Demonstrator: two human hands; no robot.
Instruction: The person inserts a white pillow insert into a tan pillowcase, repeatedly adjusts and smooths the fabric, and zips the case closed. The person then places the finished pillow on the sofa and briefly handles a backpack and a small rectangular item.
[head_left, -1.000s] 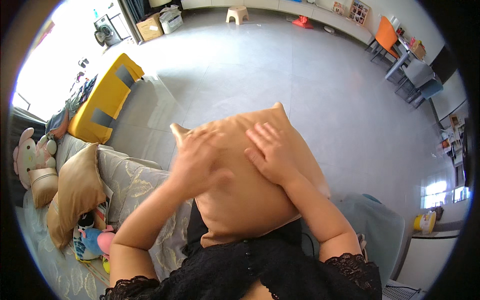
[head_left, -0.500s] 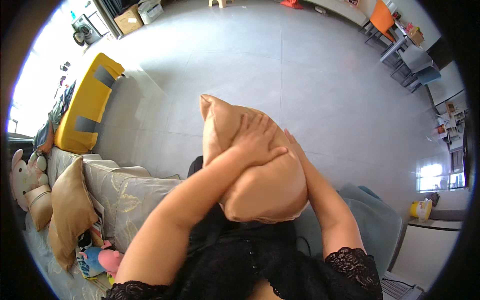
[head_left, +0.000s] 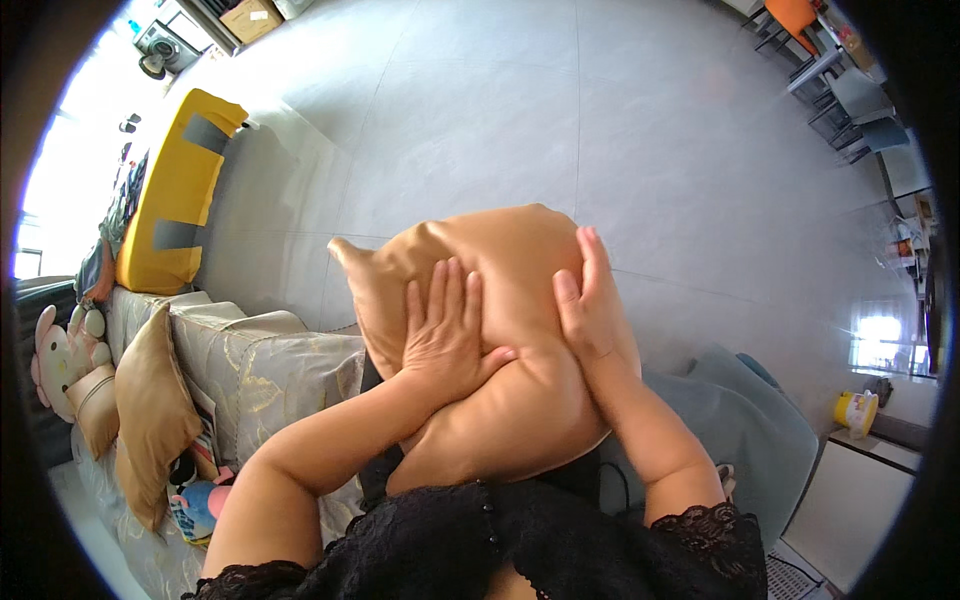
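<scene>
"One broad, glossy grey floor [head_left: 480, 120] lies ahead; what's nearer?"

"The leaf-patterned grey sofa [head_left: 250, 375] on my left, then the tan cushion [head_left: 510, 270] over my lap [head_left: 580, 477]: smooth, sheeny, squarish, soft enough to dent and crease."

"And your hands?"

"Both open, gripping nothing. My left hand [head_left: 445, 342] rests flat on the cushion's face, fingers [head_left: 437, 292] spread; my right hand [head_left: 592, 312] lies along its right side."

"Which step is this?"

"Pressing and shaping, I'd judge. The next push seems to call for even pressure from both sides, minding that pointed corner [head_left: 345, 254] at upper left."
</scene>
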